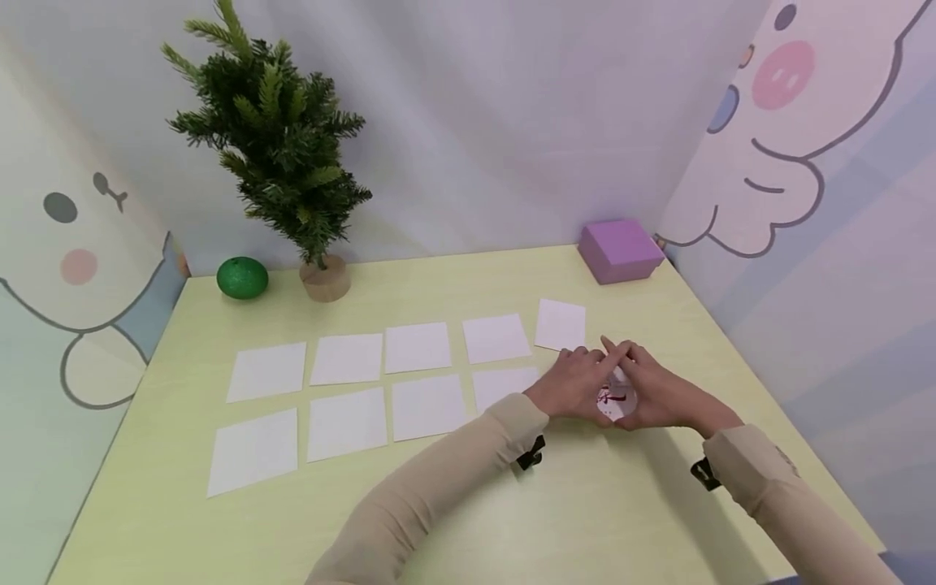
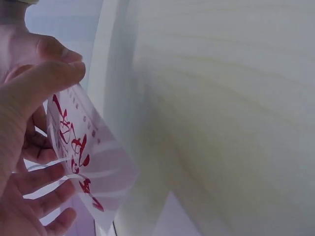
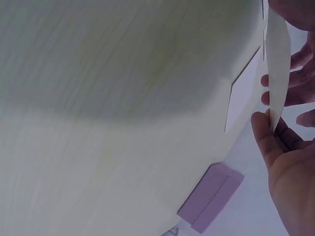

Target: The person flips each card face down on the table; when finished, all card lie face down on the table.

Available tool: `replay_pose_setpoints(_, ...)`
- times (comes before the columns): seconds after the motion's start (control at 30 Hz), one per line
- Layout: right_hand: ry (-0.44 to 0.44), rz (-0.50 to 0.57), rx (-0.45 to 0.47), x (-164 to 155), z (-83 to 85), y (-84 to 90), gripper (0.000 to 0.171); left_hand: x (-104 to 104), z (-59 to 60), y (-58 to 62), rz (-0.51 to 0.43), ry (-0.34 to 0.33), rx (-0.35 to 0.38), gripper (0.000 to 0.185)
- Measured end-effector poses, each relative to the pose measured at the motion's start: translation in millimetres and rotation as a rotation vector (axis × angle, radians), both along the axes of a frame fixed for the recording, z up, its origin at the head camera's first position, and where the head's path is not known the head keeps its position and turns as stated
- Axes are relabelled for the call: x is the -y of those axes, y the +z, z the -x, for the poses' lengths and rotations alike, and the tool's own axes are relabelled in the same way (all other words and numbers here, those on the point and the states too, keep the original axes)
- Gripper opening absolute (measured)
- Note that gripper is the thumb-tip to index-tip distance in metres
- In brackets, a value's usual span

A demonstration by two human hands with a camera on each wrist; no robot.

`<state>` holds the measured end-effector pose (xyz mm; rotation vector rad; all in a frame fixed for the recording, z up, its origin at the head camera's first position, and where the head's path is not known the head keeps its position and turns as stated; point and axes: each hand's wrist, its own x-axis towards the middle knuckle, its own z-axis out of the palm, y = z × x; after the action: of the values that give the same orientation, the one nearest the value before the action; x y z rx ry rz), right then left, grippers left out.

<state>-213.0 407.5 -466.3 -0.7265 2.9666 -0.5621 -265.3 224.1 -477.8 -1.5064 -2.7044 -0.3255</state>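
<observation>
Both hands meet at center right of the head frame: left hand and right hand, fingers curled, pinching a small white card with red marks just above the table. Could slip or crease if one thumb lets go early; could also nudge the neighbouring blank card out of row. Left wrist view shows red print; right wrist view only the card edge, plus purple box.

White square paper cards lie in two rows mid-frame on my pale yellow-green wooden table; small green artificial tree upper left, lilac cardboard box upper right, behind them.
</observation>
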Motion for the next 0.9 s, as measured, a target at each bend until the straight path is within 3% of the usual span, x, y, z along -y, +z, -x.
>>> replay_pose_setpoints(0.13,-0.022,0.146,0.013,-8.3,-0.5,2.8,0.117,8.3,5.2,6.6,-0.079,-0.037,0.062,0.116)
replay_pose_setpoints(0.33,-0.005,0.358,0.086,-7.3,3.2,-2.9,0.114,23.6,10.6,12.4,-0.344,-0.053,0.385,0.077)
replay_pose_setpoints(0.5,0.102,0.423,0.023,-0.2,13.0,-6.8,0.09,36.3,15.3,5.8,-0.528,0.018,0.528,0.06)
replay_pose_setpoints(0.67,0.127,0.258,-0.057,-2.0,21.6,-8.7,0.07,53.7,21.3,3.8,-0.407,0.149,0.469,0.063)
replay_pose_setpoints(0.8,0.135,0.053,-0.037,-5.5,24.5,-16.1,0.063,74.4,29.0,6.4,-0.323,0.21,0.405,0.07)
replay_pose_setpoints(0.9,0.153,-0.043,-0.014,-10.0,21.5,-22.4,0.058,89.2,35.1,8.3,-0.294,0.239,0.381,0.07)
